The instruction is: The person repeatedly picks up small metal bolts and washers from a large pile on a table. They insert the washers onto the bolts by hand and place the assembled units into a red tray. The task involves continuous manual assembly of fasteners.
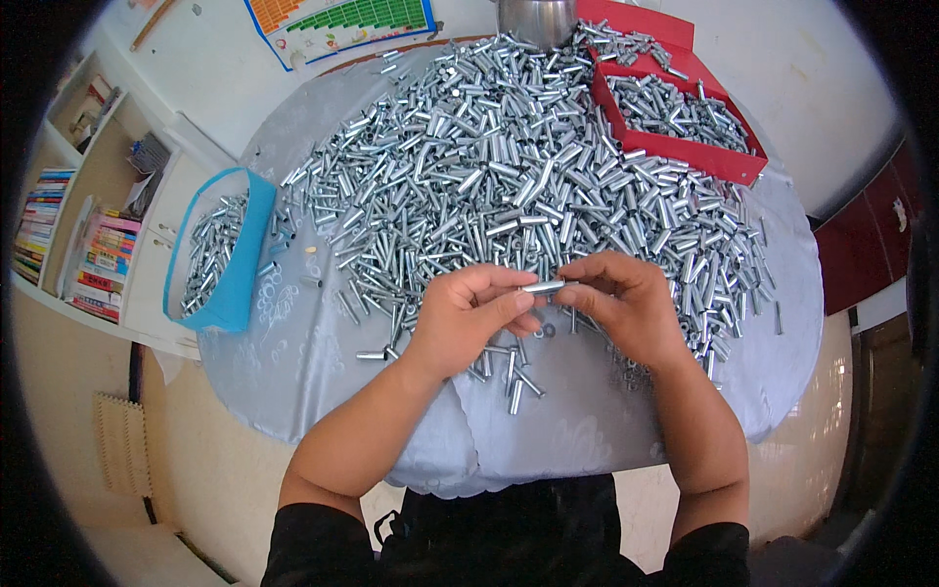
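A short shiny metal sleeve (pixel 543 288) lies level between my two hands, above the near edge of a large heap of metal parts (pixel 489 186). My left hand (pixel 471 311) pinches its left end between thumb and fingers. At the other end, the thumb and fingertips of my right hand (pixel 626 301) close together; whether they hold a second small part there is hidden. The heap mixes tube-like sleeves with thin bolts. Below my left hand, several loose bolts and sleeves (pixel 514 382) lie on the cloth, with small washers (pixel 548 331) between the hands.
A grey tablecloth (pixel 587 421) covers the round table. At the left stands a blue bin (pixel 256 256) with metal parts inside. A red box (pixel 685 161), also holding parts, sits at the far right beside a metal pot (pixel 538 22). Bookshelves (pixel 93 186) stand beyond the table's left side.
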The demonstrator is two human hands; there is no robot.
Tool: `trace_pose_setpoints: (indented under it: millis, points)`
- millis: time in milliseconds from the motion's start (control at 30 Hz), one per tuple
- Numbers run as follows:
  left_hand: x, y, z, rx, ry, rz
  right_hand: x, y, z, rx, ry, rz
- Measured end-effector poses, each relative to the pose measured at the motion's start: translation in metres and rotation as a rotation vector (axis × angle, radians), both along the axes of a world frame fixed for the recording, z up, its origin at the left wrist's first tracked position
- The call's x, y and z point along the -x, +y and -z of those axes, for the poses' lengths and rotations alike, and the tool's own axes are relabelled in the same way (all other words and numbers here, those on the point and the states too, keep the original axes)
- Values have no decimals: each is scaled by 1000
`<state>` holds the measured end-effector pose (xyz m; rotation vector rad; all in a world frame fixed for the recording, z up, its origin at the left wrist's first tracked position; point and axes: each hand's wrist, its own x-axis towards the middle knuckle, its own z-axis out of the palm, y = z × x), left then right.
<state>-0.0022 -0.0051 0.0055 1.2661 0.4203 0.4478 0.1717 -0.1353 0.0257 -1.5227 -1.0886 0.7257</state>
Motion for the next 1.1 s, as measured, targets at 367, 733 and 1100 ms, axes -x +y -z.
trace_pose_setpoints:
  millis: [367, 733, 1100]
  points:
    - [-1, 1, 4, -136, 33, -50, 2, 3, 7, -25, -48, 22]
    - [-2, 9, 4, -38, -59, -238, -12, 4, 3, -136, 132, 177]
    - [-2, 8, 4, -31, -59, -258, -20, 1, 6, -63, -278, 239]
